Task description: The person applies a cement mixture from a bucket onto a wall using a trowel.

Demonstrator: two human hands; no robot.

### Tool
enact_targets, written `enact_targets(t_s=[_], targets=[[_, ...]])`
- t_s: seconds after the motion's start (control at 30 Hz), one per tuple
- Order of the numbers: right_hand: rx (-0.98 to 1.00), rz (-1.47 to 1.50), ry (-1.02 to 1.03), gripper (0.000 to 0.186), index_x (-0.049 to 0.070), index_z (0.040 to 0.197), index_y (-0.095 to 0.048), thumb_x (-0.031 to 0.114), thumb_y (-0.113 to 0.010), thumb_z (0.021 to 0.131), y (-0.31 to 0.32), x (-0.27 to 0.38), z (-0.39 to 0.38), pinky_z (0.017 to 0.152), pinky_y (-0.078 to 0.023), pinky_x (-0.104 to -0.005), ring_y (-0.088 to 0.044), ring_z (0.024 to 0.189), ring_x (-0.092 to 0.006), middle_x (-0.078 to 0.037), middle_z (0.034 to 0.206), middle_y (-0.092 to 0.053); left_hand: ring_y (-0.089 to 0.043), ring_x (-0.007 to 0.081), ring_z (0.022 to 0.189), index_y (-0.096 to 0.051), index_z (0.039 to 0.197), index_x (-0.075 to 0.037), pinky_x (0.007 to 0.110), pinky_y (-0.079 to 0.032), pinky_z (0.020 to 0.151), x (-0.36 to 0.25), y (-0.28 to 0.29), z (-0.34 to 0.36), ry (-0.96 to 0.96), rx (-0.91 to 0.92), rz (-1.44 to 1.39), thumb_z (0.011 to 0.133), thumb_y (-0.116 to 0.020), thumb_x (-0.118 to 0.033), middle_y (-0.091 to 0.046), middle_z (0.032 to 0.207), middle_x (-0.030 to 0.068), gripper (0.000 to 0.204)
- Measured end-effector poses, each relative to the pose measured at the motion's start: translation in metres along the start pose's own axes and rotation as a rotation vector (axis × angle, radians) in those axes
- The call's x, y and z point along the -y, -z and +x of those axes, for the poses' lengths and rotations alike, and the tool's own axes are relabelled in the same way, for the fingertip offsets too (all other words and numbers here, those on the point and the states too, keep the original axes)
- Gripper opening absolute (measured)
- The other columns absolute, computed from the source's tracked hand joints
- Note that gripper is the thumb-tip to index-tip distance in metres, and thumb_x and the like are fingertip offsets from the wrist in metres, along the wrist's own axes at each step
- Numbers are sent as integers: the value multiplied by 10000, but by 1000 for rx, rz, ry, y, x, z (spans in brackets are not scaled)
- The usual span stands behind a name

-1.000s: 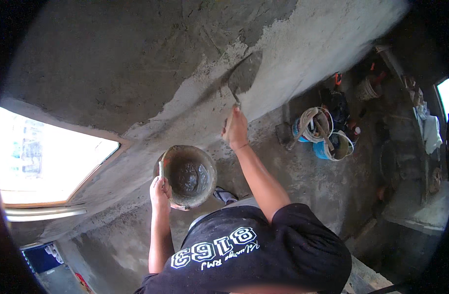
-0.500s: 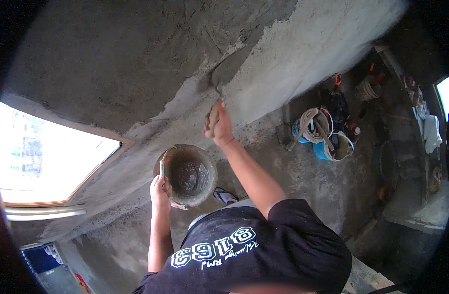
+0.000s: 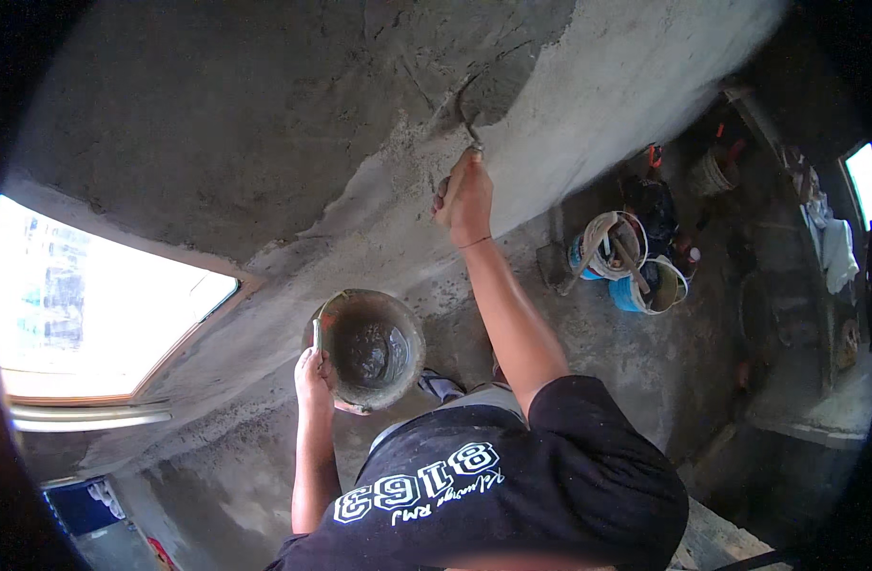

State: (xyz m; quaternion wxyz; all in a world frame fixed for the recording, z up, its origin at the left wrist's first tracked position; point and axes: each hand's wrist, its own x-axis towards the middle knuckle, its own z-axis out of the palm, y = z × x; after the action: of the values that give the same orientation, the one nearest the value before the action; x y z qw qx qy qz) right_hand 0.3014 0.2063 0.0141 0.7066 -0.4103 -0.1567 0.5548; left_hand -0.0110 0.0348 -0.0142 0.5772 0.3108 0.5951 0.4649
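My right hand (image 3: 468, 202), arm stretched out, grips the handle of a trowel (image 3: 472, 131). Its blade lies against the wet grey plaster (image 3: 217, 124) near that coat's ragged lower edge, and is hard to tell from it. Paler wall (image 3: 588, 105) shows beyond and below this edge. Lower and to the left, my left hand (image 3: 314, 381) is closed on the side of a round mortar bucket (image 3: 370, 309), at a pale strip that looks like its handle. The bucket is tipped toward me, with wet grey mortar (image 3: 379, 354) inside.
A bright window (image 3: 103, 305) with a wooden frame is at left. Two buckets (image 3: 615, 243) with tools stand on the floor at right, a dark bag (image 3: 656, 214) beside them. Another pail (image 3: 714, 173) is farther off. White cloth (image 3: 840, 257) hangs at far right.
My right hand and the trowel have moved up and to the right along the wall. The bucket in my left hand has shifted slightly right and down.
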Motion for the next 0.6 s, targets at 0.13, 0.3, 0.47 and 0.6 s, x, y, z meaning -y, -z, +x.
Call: enact_targets(t_s=[0.13,0.3,0.47,0.6], targets=[[-119,34,-15,401,120,830,-431,509,-420,925,28,-9,9,442,-380,-358,-440,471,-189,-49,615,-442,-257,50,444,-490,781,-91,238,-189,408,-6,-3,-10,-1,-14,-49,894,-479,-241,-323,564,-67,188],[-189,127,-154,433,118,843,-422,543,-399,919,55,-6,-6,442,-384,-368,-433,454,-199,-54,604,-436,-255,50,440,-487,787,-93,234,-188,405,-1,8,-5,13,20,-136,896,-478,-240,-317,559,-63,183],[43,115,6,459,123,857,-420,577,-372,905,17,20,-25,470,-386,-376,-448,475,-198,-58,618,-449,-256,51,434,-485,790,-92,235,-184,400,-6,2,-4,5,14,-95,895,-473,-226,-312,551,-59,171],[64,12,-30,462,107,887,-421,566,-373,909,-7,-1,-15,459,-395,-371,-450,472,-201,-66,614,-444,-251,52,431,-487,792,-92,236,-184,400,2,3,2,19,17,-90,894,-475,-225,-309,551,-60,168]])
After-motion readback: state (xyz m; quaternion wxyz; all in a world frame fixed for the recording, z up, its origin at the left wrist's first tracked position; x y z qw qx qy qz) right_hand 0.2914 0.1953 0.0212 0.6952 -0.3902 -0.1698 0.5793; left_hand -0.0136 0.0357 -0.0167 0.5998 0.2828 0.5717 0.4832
